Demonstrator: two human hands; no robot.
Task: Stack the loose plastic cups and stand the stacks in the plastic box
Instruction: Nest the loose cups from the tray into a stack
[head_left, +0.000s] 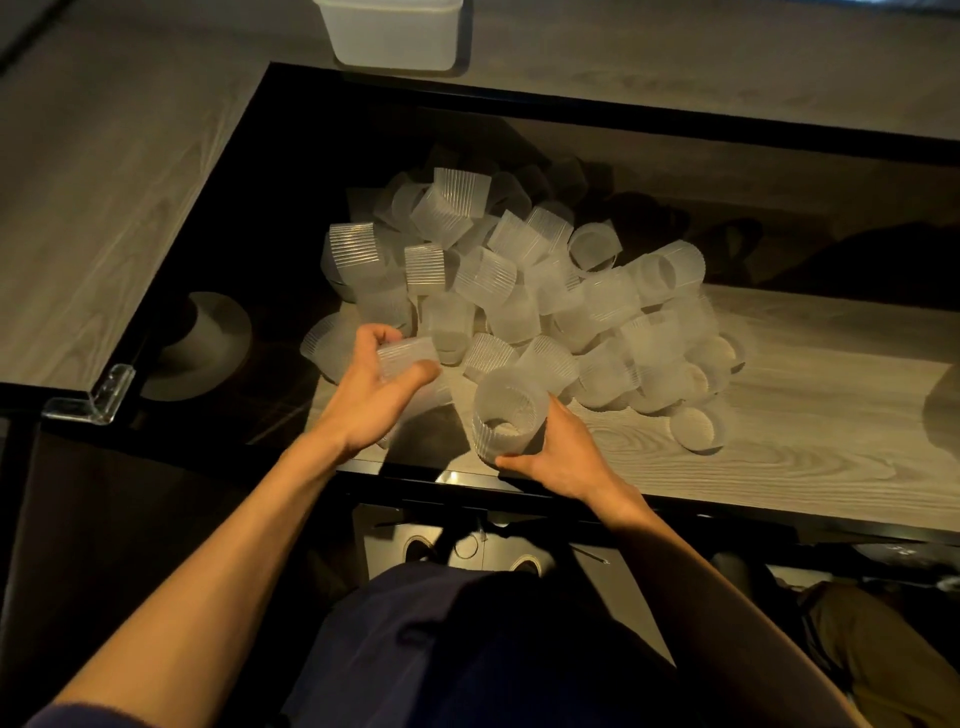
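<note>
A heap of several translucent ribbed plastic cups (519, 280) lies on the lower wooden surface. My left hand (374, 395) is closed around one cup (410, 353) lying on its side at the heap's near left edge. My right hand (561, 457) grips a short stack of cups (506, 415), mouth facing up toward me, near the front edge. A frosted plastic box (395, 36) stands on the upper wooden tabletop at the far top, apart from both hands.
A black frame (623, 111) borders the recessed surface. A clear corner guard (93, 402) sits on the left tabletop corner. A white round object (208, 343) lies in the dark gap at left. One cup (696, 428) sits alone at right.
</note>
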